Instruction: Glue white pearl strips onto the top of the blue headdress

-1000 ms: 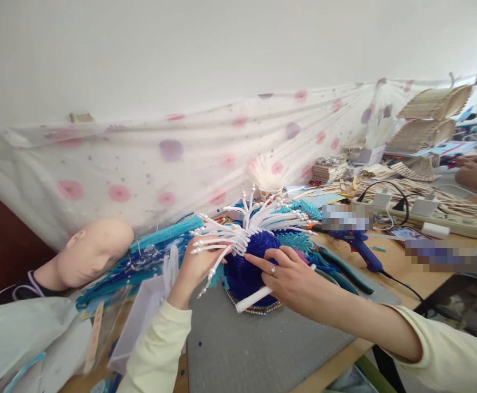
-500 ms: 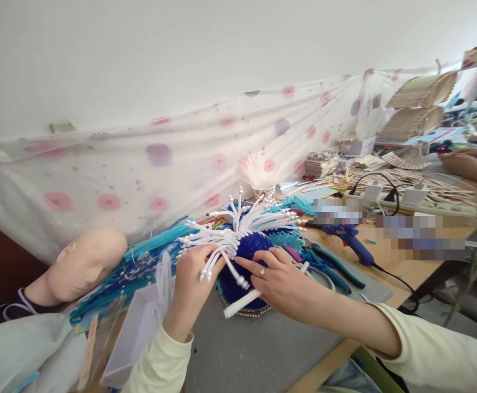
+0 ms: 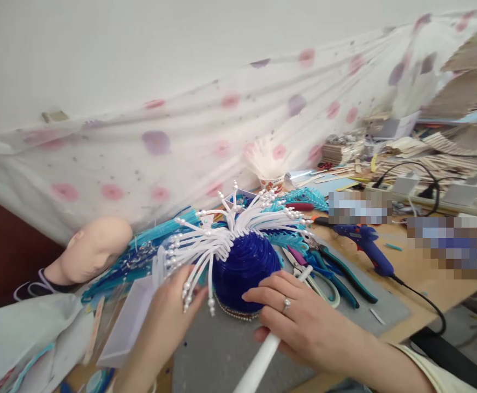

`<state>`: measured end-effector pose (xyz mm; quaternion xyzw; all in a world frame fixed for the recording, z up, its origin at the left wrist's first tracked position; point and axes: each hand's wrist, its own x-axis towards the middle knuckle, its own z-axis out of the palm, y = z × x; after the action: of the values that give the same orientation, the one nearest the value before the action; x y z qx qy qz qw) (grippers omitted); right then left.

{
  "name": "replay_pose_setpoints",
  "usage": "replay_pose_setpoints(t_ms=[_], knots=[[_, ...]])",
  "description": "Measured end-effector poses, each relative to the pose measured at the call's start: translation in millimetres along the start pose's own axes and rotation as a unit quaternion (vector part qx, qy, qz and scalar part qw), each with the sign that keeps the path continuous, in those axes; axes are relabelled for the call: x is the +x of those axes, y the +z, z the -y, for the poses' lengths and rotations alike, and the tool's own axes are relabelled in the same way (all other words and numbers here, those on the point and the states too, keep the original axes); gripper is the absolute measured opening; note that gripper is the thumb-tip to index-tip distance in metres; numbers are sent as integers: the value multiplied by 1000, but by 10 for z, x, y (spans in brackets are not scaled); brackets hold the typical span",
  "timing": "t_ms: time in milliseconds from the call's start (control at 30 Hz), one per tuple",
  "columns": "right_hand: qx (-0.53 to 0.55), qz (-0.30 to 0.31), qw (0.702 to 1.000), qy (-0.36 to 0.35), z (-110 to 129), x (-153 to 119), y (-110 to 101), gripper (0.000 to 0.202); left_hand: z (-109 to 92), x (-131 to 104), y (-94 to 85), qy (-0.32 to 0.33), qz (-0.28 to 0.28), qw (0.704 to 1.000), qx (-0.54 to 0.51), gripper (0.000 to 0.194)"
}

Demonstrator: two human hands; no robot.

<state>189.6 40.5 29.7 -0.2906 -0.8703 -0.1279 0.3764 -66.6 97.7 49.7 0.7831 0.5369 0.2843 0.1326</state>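
Observation:
A dark blue domed headpiece [image 3: 249, 265] sits on the grey mat with a beaded trim along its lower edge. White cord strands [image 3: 218, 243] with pearl tips fan out from its top and left side. My left hand [image 3: 173, 308] is at the left strands, thumb and forefinger apart, several pearl tips hanging in front of its fingers. Wearing a ring, my right hand [image 3: 293, 311] lies just right of the dome with a long white stick [image 3: 261, 360] gripped under its fingers. The stick slants toward me, and its upper end shows past the knuckles.
Pliers [image 3: 340, 273], scissors [image 3: 324, 289] and a blue glue gun [image 3: 363, 243] lie to the right. A mannequin head [image 3: 99, 248] rests at the left beside teal strips. A white box [image 3: 126, 327] stands near my left forearm. A patterned cup [image 3: 271, 183] stands behind.
Both hands have drawn back toward me from the strands' base. The strands at the left hang looser, and the stick's lower end has swung nearer. The view has shifted, and the co-worker's hands have left it.

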Motion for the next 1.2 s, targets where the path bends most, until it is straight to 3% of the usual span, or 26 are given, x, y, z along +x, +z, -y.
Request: replay_pose_setpoints(t_ms=[100,133,200,267,333,433,567,633,667,800,900,1000,1200], knots=[[41,4,999,30,-73,-82,-2,28,164,-300,-269,-106,56,993,-14,29],[47,2,998,40,-102,-110,-1,27,222,-425,-355,-132,53,989,-42,41],[56,-6,997,60,-157,-164,1,24,302,-678,-469,-180,-35,977,-112,49],[65,-12,995,77,-198,-210,5,21,292,-885,-470,-228,-129,951,-165,36],[74,-6,993,97,-220,-243,14,21,174,-1005,-348,-254,-143,933,-211,27],[70,-1,989,133,-217,-279,36,20,-134,-1006,-18,-265,-94,917,-282,28],[70,1,985,159,-186,-352,35,21,-454,-798,405,-243,43,884,-396,36],[77,5,983,165,-169,-396,11,22,-520,-666,536,-224,30,877,-424,38],[82,5,983,166,-162,-415,-3,22,-540,-601,578,-216,-3,878,-427,36],[95,0,982,162,-138,-469,-35,23,-615,-363,619,-187,-199,900,-339,31],[103,-1,983,154,-121,-492,-17,22,-646,-196,598,-89,-315,939,-108,23],[104,-5,984,143,-112,-513,15,23,-597,-26,596,-28,-324,939,116,23],[123,-4,982,141,-153,-570,94,21,-411,213,556,-6,-261,946,193,18]])
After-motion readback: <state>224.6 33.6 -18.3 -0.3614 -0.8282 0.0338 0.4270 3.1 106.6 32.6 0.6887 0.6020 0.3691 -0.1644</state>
